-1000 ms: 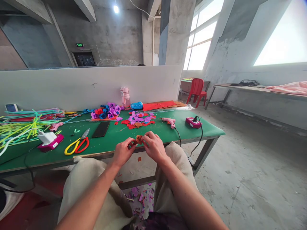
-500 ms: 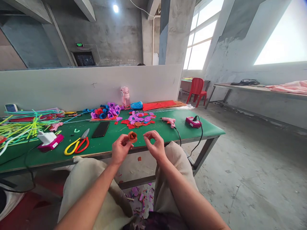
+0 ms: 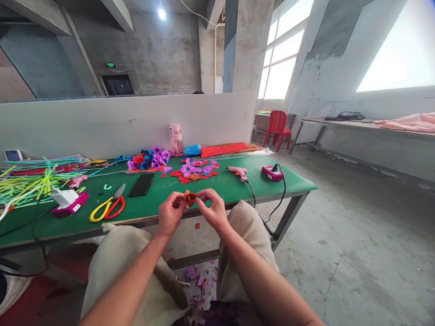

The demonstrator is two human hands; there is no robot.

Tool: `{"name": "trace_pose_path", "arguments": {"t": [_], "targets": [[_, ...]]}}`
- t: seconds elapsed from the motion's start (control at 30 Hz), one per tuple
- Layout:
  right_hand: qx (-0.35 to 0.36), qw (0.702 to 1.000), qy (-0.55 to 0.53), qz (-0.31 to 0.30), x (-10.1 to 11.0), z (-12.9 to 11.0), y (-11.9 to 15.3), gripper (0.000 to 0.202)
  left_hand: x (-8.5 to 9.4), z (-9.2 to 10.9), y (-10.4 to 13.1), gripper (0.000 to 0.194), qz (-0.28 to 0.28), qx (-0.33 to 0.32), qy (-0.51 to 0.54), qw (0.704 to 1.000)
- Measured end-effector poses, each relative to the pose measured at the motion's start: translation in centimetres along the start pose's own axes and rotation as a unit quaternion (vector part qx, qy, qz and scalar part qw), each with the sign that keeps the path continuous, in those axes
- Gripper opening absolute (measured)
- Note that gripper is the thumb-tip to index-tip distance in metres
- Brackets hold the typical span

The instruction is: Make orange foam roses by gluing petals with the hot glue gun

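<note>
An orange-brown paper rose [image 3: 189, 198] is held between my two hands, just over the front edge of the green table [image 3: 217, 192]. My left hand [image 3: 171, 213] pinches it from the left, near its base. From the right, the thumb and fingertips of my right hand [image 3: 213, 209] are closed on its outer petal. Behind the hands lies a pile of purple and red paper petals [image 3: 199, 168]. A pink glue gun [image 3: 239, 173] rests to the right of the petals.
Scissors [image 3: 108, 208] with yellow and red handles and a black phone [image 3: 142, 184] lie on the left. Further back are finished paper flowers [image 3: 154, 157], a pink bottle [image 3: 176, 137] and red paper [image 3: 224, 149]. A corded purple power socket [image 3: 273, 173] sits at right. Colourful stems [image 3: 34, 181] cover the left end.
My right hand has moved left and now touches the paper rose, which has tilted. Half a second ago that hand was apart from it. My left hand keeps its hold.
</note>
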State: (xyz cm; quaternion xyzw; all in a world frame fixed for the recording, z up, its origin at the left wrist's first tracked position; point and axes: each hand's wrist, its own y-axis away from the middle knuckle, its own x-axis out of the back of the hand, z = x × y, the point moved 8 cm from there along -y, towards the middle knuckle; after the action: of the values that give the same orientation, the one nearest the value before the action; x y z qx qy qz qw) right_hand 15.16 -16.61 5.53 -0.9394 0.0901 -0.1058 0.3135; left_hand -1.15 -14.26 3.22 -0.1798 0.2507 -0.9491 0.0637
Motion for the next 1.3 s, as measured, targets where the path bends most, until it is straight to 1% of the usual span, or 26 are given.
{"name": "trace_pose_path", "arguments": {"t": [0.17,0.37,0.67,0.77,1.03,1.3], "targets": [[-0.002,1.000,0.007,-0.003,0.0,0.1,0.0,0.005,0.1,0.5,0.1,0.022,0.005,-0.010,-0.021,1.000],[-0.011,1.000,0.003,-0.005,0.1,0.1,0.0,0.004,0.2,0.9,0.2,0.014,0.008,-0.029,-0.054,0.998],[-0.013,1.000,-0.006,-0.013,0.0,0.3,0.0,0.008,0.1,0.8,0.1,0.015,0.007,-0.027,-0.043,0.999],[-0.015,1.000,-0.007,-0.009,0.1,0.3,0.0,0.006,0.1,0.8,0.1,0.015,0.006,-0.025,-0.041,0.999],[-0.013,1.000,-0.010,-0.010,0.1,0.4,0.1,0.003,0.1,1.2,0.1,0.010,0.007,-0.044,-0.068,0.997],[-0.016,1.000,-0.014,-0.014,-0.1,0.5,0.0,0.004,0.1,1.3,0.2,0.008,0.011,-0.049,-0.075,0.996]]}}
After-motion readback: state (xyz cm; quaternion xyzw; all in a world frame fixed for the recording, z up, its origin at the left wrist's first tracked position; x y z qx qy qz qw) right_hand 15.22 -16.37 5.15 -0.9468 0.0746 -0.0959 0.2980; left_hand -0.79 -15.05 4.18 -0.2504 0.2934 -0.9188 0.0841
